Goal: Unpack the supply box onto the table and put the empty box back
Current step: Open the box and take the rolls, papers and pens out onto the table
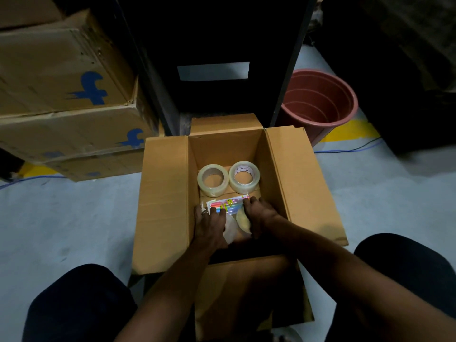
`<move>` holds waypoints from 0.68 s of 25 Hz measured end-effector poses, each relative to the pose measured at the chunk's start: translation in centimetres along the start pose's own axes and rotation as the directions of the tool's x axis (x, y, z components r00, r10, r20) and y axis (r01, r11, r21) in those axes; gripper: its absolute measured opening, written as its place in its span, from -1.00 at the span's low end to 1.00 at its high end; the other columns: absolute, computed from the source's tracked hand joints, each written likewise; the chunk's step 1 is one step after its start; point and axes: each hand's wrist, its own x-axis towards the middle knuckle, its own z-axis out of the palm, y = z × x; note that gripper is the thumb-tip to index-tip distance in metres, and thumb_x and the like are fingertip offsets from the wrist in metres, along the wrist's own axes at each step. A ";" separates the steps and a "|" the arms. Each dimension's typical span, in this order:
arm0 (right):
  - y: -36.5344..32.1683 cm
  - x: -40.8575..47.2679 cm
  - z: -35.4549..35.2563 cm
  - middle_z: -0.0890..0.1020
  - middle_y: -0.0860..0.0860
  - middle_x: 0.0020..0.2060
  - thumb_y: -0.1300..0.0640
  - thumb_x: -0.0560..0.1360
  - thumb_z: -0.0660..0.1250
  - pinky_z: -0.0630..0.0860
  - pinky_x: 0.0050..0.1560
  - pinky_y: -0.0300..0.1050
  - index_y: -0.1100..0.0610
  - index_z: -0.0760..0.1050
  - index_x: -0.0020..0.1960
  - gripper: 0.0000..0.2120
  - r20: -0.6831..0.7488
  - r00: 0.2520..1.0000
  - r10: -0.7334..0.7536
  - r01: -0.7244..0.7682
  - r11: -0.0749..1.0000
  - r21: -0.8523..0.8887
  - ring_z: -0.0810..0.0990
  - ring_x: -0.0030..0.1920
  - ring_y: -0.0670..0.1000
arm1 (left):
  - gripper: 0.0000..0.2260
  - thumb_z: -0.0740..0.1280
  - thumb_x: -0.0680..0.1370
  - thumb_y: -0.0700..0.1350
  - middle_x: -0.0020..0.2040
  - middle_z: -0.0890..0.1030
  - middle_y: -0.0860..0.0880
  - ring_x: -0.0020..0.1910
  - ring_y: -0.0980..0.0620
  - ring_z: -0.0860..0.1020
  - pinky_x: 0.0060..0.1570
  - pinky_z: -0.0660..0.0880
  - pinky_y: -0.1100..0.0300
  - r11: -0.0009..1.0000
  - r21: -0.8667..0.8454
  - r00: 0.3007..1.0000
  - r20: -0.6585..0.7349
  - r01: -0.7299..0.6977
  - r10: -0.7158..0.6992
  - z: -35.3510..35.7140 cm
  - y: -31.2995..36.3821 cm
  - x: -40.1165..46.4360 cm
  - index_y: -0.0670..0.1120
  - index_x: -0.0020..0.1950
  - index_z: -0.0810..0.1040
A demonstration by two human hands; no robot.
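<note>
Unpacking step underway: both hands are down in the supply box (162,201), nothing out on the table yet, no table in view.

Box sits open on the floor at centre frame, flaps splayed, between the person's knees; stacked cartons (66,95) at 10 o'clock, red bucket (318,102) at 2 o'clock. Inside: two tape rolls (212,180) side by side at the 12 o'clock end, a colourful pen pack (228,203) just below them, pale bagged items (243,219) at the 6 o'clock end. Left hand (209,225) has fingertips resting on the pen pack's left end, fingers fairly straight; right hand (259,213) curls over the pack's right end and the pale bag, though I cannot tell whether it has a firm grip. Next move, my read: close both hands on the pack and bags, lift straight up clear of the walls, then find the table. Tapes remain for a later pass.
</note>
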 end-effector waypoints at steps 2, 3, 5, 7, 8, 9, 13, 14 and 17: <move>-0.2 0.2 -0.6 0.35 0.23 0.34 0.06 0.20 0.63 0.41 0.25 0.12 0.24 0.10 0.47 0.03 -0.011 1.000 0.029 -0.029 1.000 0.005 0.40 0.29 0.29 | -0.15 0.42 0.31 0.24 0.37 0.38 -0.17 0.30 -0.20 0.38 0.42 0.08 -0.21 0.999 -0.046 0.999 -0.033 0.022 -0.024 0.0 0.0 0.3 -0.09 0.49 0.22; -0.1 0.2 -1.1 0.34 0.22 0.35 0.07 0.20 0.63 0.39 0.27 0.14 0.23 0.12 0.45 0.01 -0.017 0.999 0.045 -0.045 0.999 0.012 0.38 0.32 0.29 | -0.10 0.45 0.24 0.28 0.35 0.40 -0.15 0.28 -0.18 0.40 0.37 0.13 -0.16 0.996 -0.078 0.998 -0.047 0.042 -0.046 -0.4 0.0 0.5 -0.08 0.46 0.25; 0.3 -0.2 -2.7 0.33 0.22 0.36 0.04 0.15 0.65 0.38 0.27 0.18 0.22 0.12 0.44 0.04 -0.078 0.995 0.060 -0.057 0.998 0.035 0.35 0.33 0.29 | -0.06 0.48 0.15 0.33 0.28 0.42 -0.11 0.22 -0.14 0.42 0.25 0.22 -0.05 0.984 -0.157 0.992 -0.076 0.085 -0.098 -1.9 -0.2 0.7 -0.07 0.40 0.30; 1.1 -1.3 -4.8 0.30 0.21 0.39 -0.03 0.16 0.63 0.38 0.25 0.18 0.21 0.08 0.47 0.09 -0.195 0.980 0.046 -0.038 0.998 0.045 0.36 0.31 0.28 | -0.06 0.48 0.10 0.35 0.24 0.43 -0.08 0.18 -0.11 0.43 0.15 0.27 0.01 0.966 -0.231 0.981 -0.123 0.119 -0.151 -4.3 -0.4 0.4 -0.06 0.36 0.32; 1.6 -2.1 -6.1 0.30 0.21 0.40 -0.08 0.19 0.60 0.38 0.26 0.15 0.21 0.06 0.48 0.08 -0.252 0.967 0.024 -0.017 0.999 0.029 0.36 0.30 0.26 | -0.05 0.48 0.08 0.36 0.22 0.44 -0.07 0.17 -0.11 0.44 0.12 0.28 0.02 0.948 -0.287 0.971 -0.152 0.136 -0.186 -5.8 -0.5 0.0 -0.06 0.34 0.33; 2.0 -3.1 -7.6 0.31 0.19 0.38 -0.12 0.22 0.56 0.38 0.27 0.11 0.21 0.08 0.48 0.05 -0.311 0.951 -0.008 0.009 1.000 0.002 0.37 0.27 0.23 | -0.05 0.47 0.05 0.36 0.20 0.46 -0.06 0.15 -0.11 0.46 0.08 0.28 0.02 0.917 -0.367 0.955 -0.181 0.155 -0.234 -7.1 -0.7 -0.6 -0.06 0.31 0.36; 4.0 -9.2 -15.1 0.38 0.14 0.19 -0.08 0.20 0.51 0.34 0.04 0.04 0.11 0.26 0.37 -0.17 -0.476 0.879 -0.021 0.094 0.987 0.130 0.38 0.15 0.20 | -0.07 0.44 -0.02 0.38 0.17 0.48 -0.03 0.16 -0.07 0.44 0.06 0.27 0.06 0.672 -0.731 0.878 -0.238 0.120 -0.415 -13.6 -1.4 -4.1 -0.03 0.26 0.43; 4.3 -11.1 -16.8 0.37 0.13 0.18 -0.09 0.17 0.53 0.35 0.03 0.04 0.10 0.26 0.37 -0.13 -0.480 0.877 0.006 0.102 0.975 0.198 0.37 0.14 0.20 | -0.08 0.47 -0.01 0.36 0.18 0.45 -0.01 0.17 -0.04 0.40 0.07 0.24 0.08 0.625 -0.772 0.876 -0.217 0.116 -0.430 -15.8 -1.5 -5.3 0.01 0.27 0.41; 4.2 -17.4 -22.1 0.32 0.09 0.14 -0.14 0.08 0.60 0.48 0.05 0.07 0.06 0.23 0.36 -0.03 -0.454 0.888 0.073 0.160 0.877 0.453 0.38 0.09 0.14 | -0.09 0.53 0.00 0.25 0.19 0.37 0.03 0.17 -0.01 0.36 0.17 0.31 0.02 0.512 -0.842 0.866 -0.118 0.172 -0.486 -23.5 -1.8 -9.7 0.08 0.30 0.34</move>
